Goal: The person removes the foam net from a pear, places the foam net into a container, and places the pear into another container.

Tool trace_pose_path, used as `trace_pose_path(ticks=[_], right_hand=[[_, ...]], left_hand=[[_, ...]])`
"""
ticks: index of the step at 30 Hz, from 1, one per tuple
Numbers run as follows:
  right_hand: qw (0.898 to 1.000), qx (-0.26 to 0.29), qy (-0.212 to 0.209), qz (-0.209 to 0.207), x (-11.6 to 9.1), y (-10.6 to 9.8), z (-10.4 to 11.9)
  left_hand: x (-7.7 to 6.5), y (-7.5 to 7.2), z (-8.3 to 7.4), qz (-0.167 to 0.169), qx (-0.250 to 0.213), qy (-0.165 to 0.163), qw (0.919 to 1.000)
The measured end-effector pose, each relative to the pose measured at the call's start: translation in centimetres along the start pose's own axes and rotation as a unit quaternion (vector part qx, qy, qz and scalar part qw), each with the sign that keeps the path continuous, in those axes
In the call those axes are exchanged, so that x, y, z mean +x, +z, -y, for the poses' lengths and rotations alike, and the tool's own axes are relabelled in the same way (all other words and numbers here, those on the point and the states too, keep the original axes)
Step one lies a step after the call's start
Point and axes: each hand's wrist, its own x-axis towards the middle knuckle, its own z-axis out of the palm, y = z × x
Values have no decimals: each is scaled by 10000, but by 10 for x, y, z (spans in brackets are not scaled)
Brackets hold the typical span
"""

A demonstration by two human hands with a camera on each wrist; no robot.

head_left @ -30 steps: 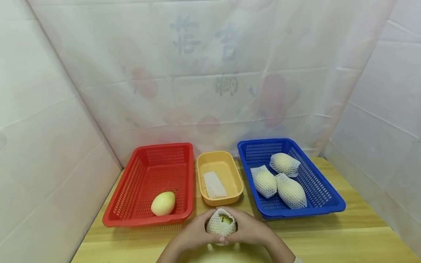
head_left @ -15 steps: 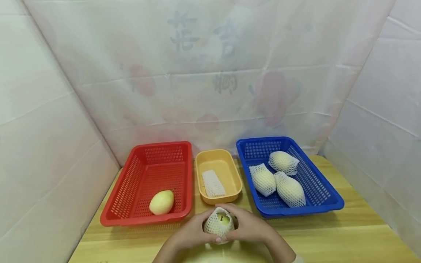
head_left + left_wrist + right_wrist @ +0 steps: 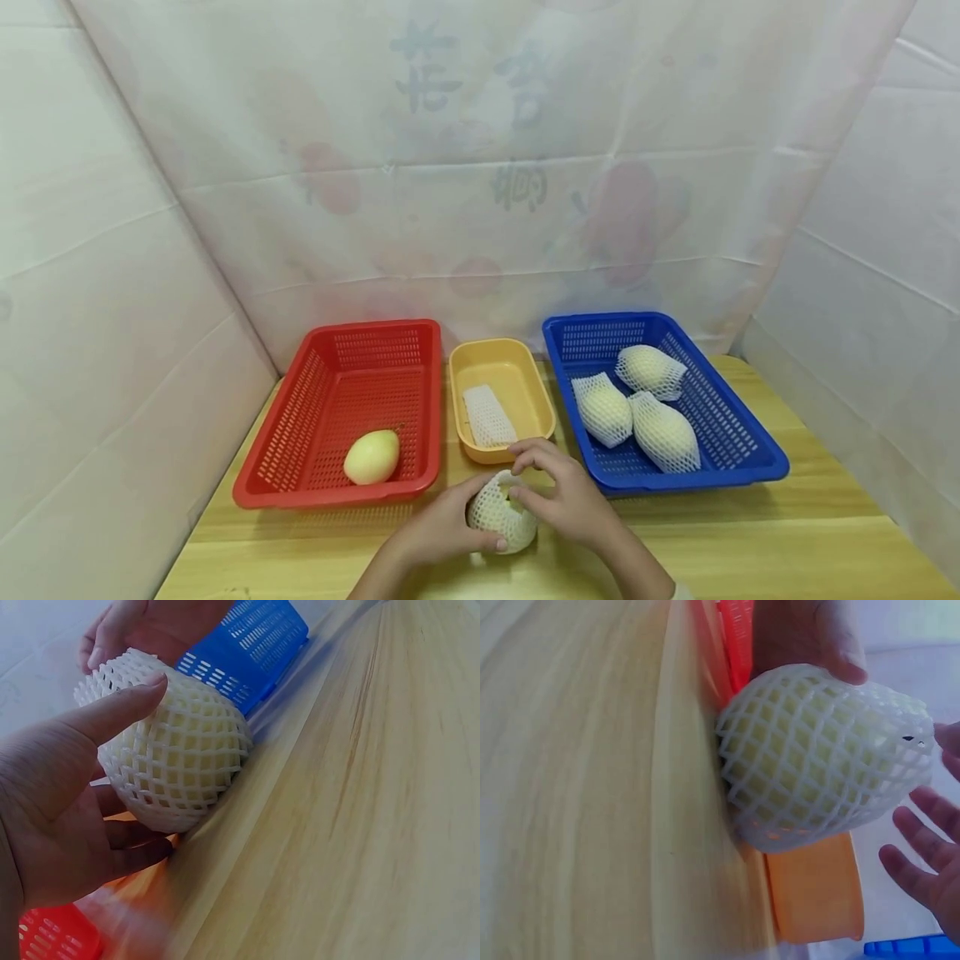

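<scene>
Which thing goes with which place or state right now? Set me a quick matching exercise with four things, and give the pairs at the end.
Things
1. Bare pear
2. Flat white net
3. Three netted pears
4. Left grip

Places and states
A. Inside the blue basket
B. Around a single netted pear
C. Inside the red basket
D. Inside the yellow tub

Right pairs: 1-C, 2-D, 3-A, 4-B
</scene>
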Motion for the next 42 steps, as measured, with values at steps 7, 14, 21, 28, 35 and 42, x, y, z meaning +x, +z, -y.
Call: trace_pose_path(ticks=[7, 14, 21, 28, 35, 42], right_hand=[[9995, 51, -219, 236, 0, 0, 1], [9984, 234, -28, 517, 1, -4, 0], [9954, 427, 225, 823, 1, -6, 0], [9936, 356, 33, 1073, 0, -6, -5], [9916, 371, 253, 1213, -1, -6, -6], [9858, 185, 608, 1552, -3, -7, -8]], left_hand=[[2, 2, 1, -129, -149, 140, 9997], [2, 5, -2, -426, -174, 213, 9987], [3, 5, -7, -570, -387, 230, 9974], [3, 5, -8, -838, -121, 300, 9960], [3, 5, -9, -1090, 132, 485, 9928], [2, 6, -10, -1186, 179, 504, 9915]])
